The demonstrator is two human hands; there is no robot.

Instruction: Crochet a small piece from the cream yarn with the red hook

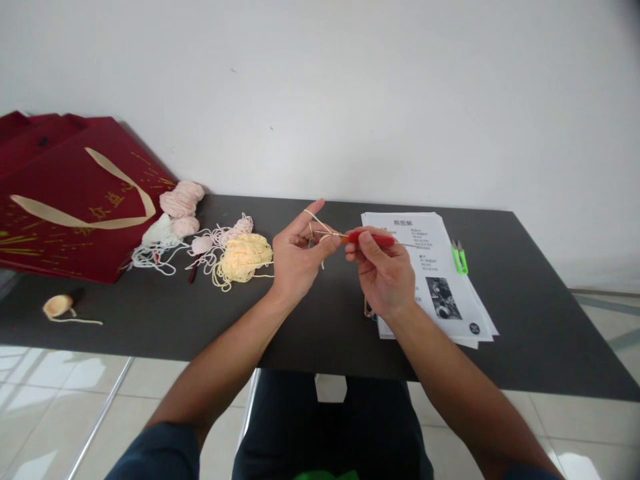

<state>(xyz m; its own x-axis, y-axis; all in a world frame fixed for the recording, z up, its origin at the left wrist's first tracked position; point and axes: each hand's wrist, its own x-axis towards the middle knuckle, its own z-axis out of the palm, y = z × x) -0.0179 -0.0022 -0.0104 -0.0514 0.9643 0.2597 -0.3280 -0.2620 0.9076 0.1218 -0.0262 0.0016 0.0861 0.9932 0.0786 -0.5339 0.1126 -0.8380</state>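
My right hand [387,277] is closed around the red handle of a crochet hook [381,240], whose thin metal shaft points left. Pale yellow yarn [316,217] runs over the raised index finger of my left hand [297,260]. The thumb and another finger of that hand pinch the yarn close to the hook's tip. Loops lie around the shaft there, but their detail is too small to make out. Just left of my left hand rests a yellow yarn ball [245,257], with a loose strand lying towards my wrist.
Pink yarn [183,199] and white yarn [159,232] lie beside a dark red gift bag [75,193]. A small crocheted cup-like piece [58,305] sits at the table's left. Printed sheets [405,267] and green thread snips [459,257] are on the right. A white wall borders the table [540,320].
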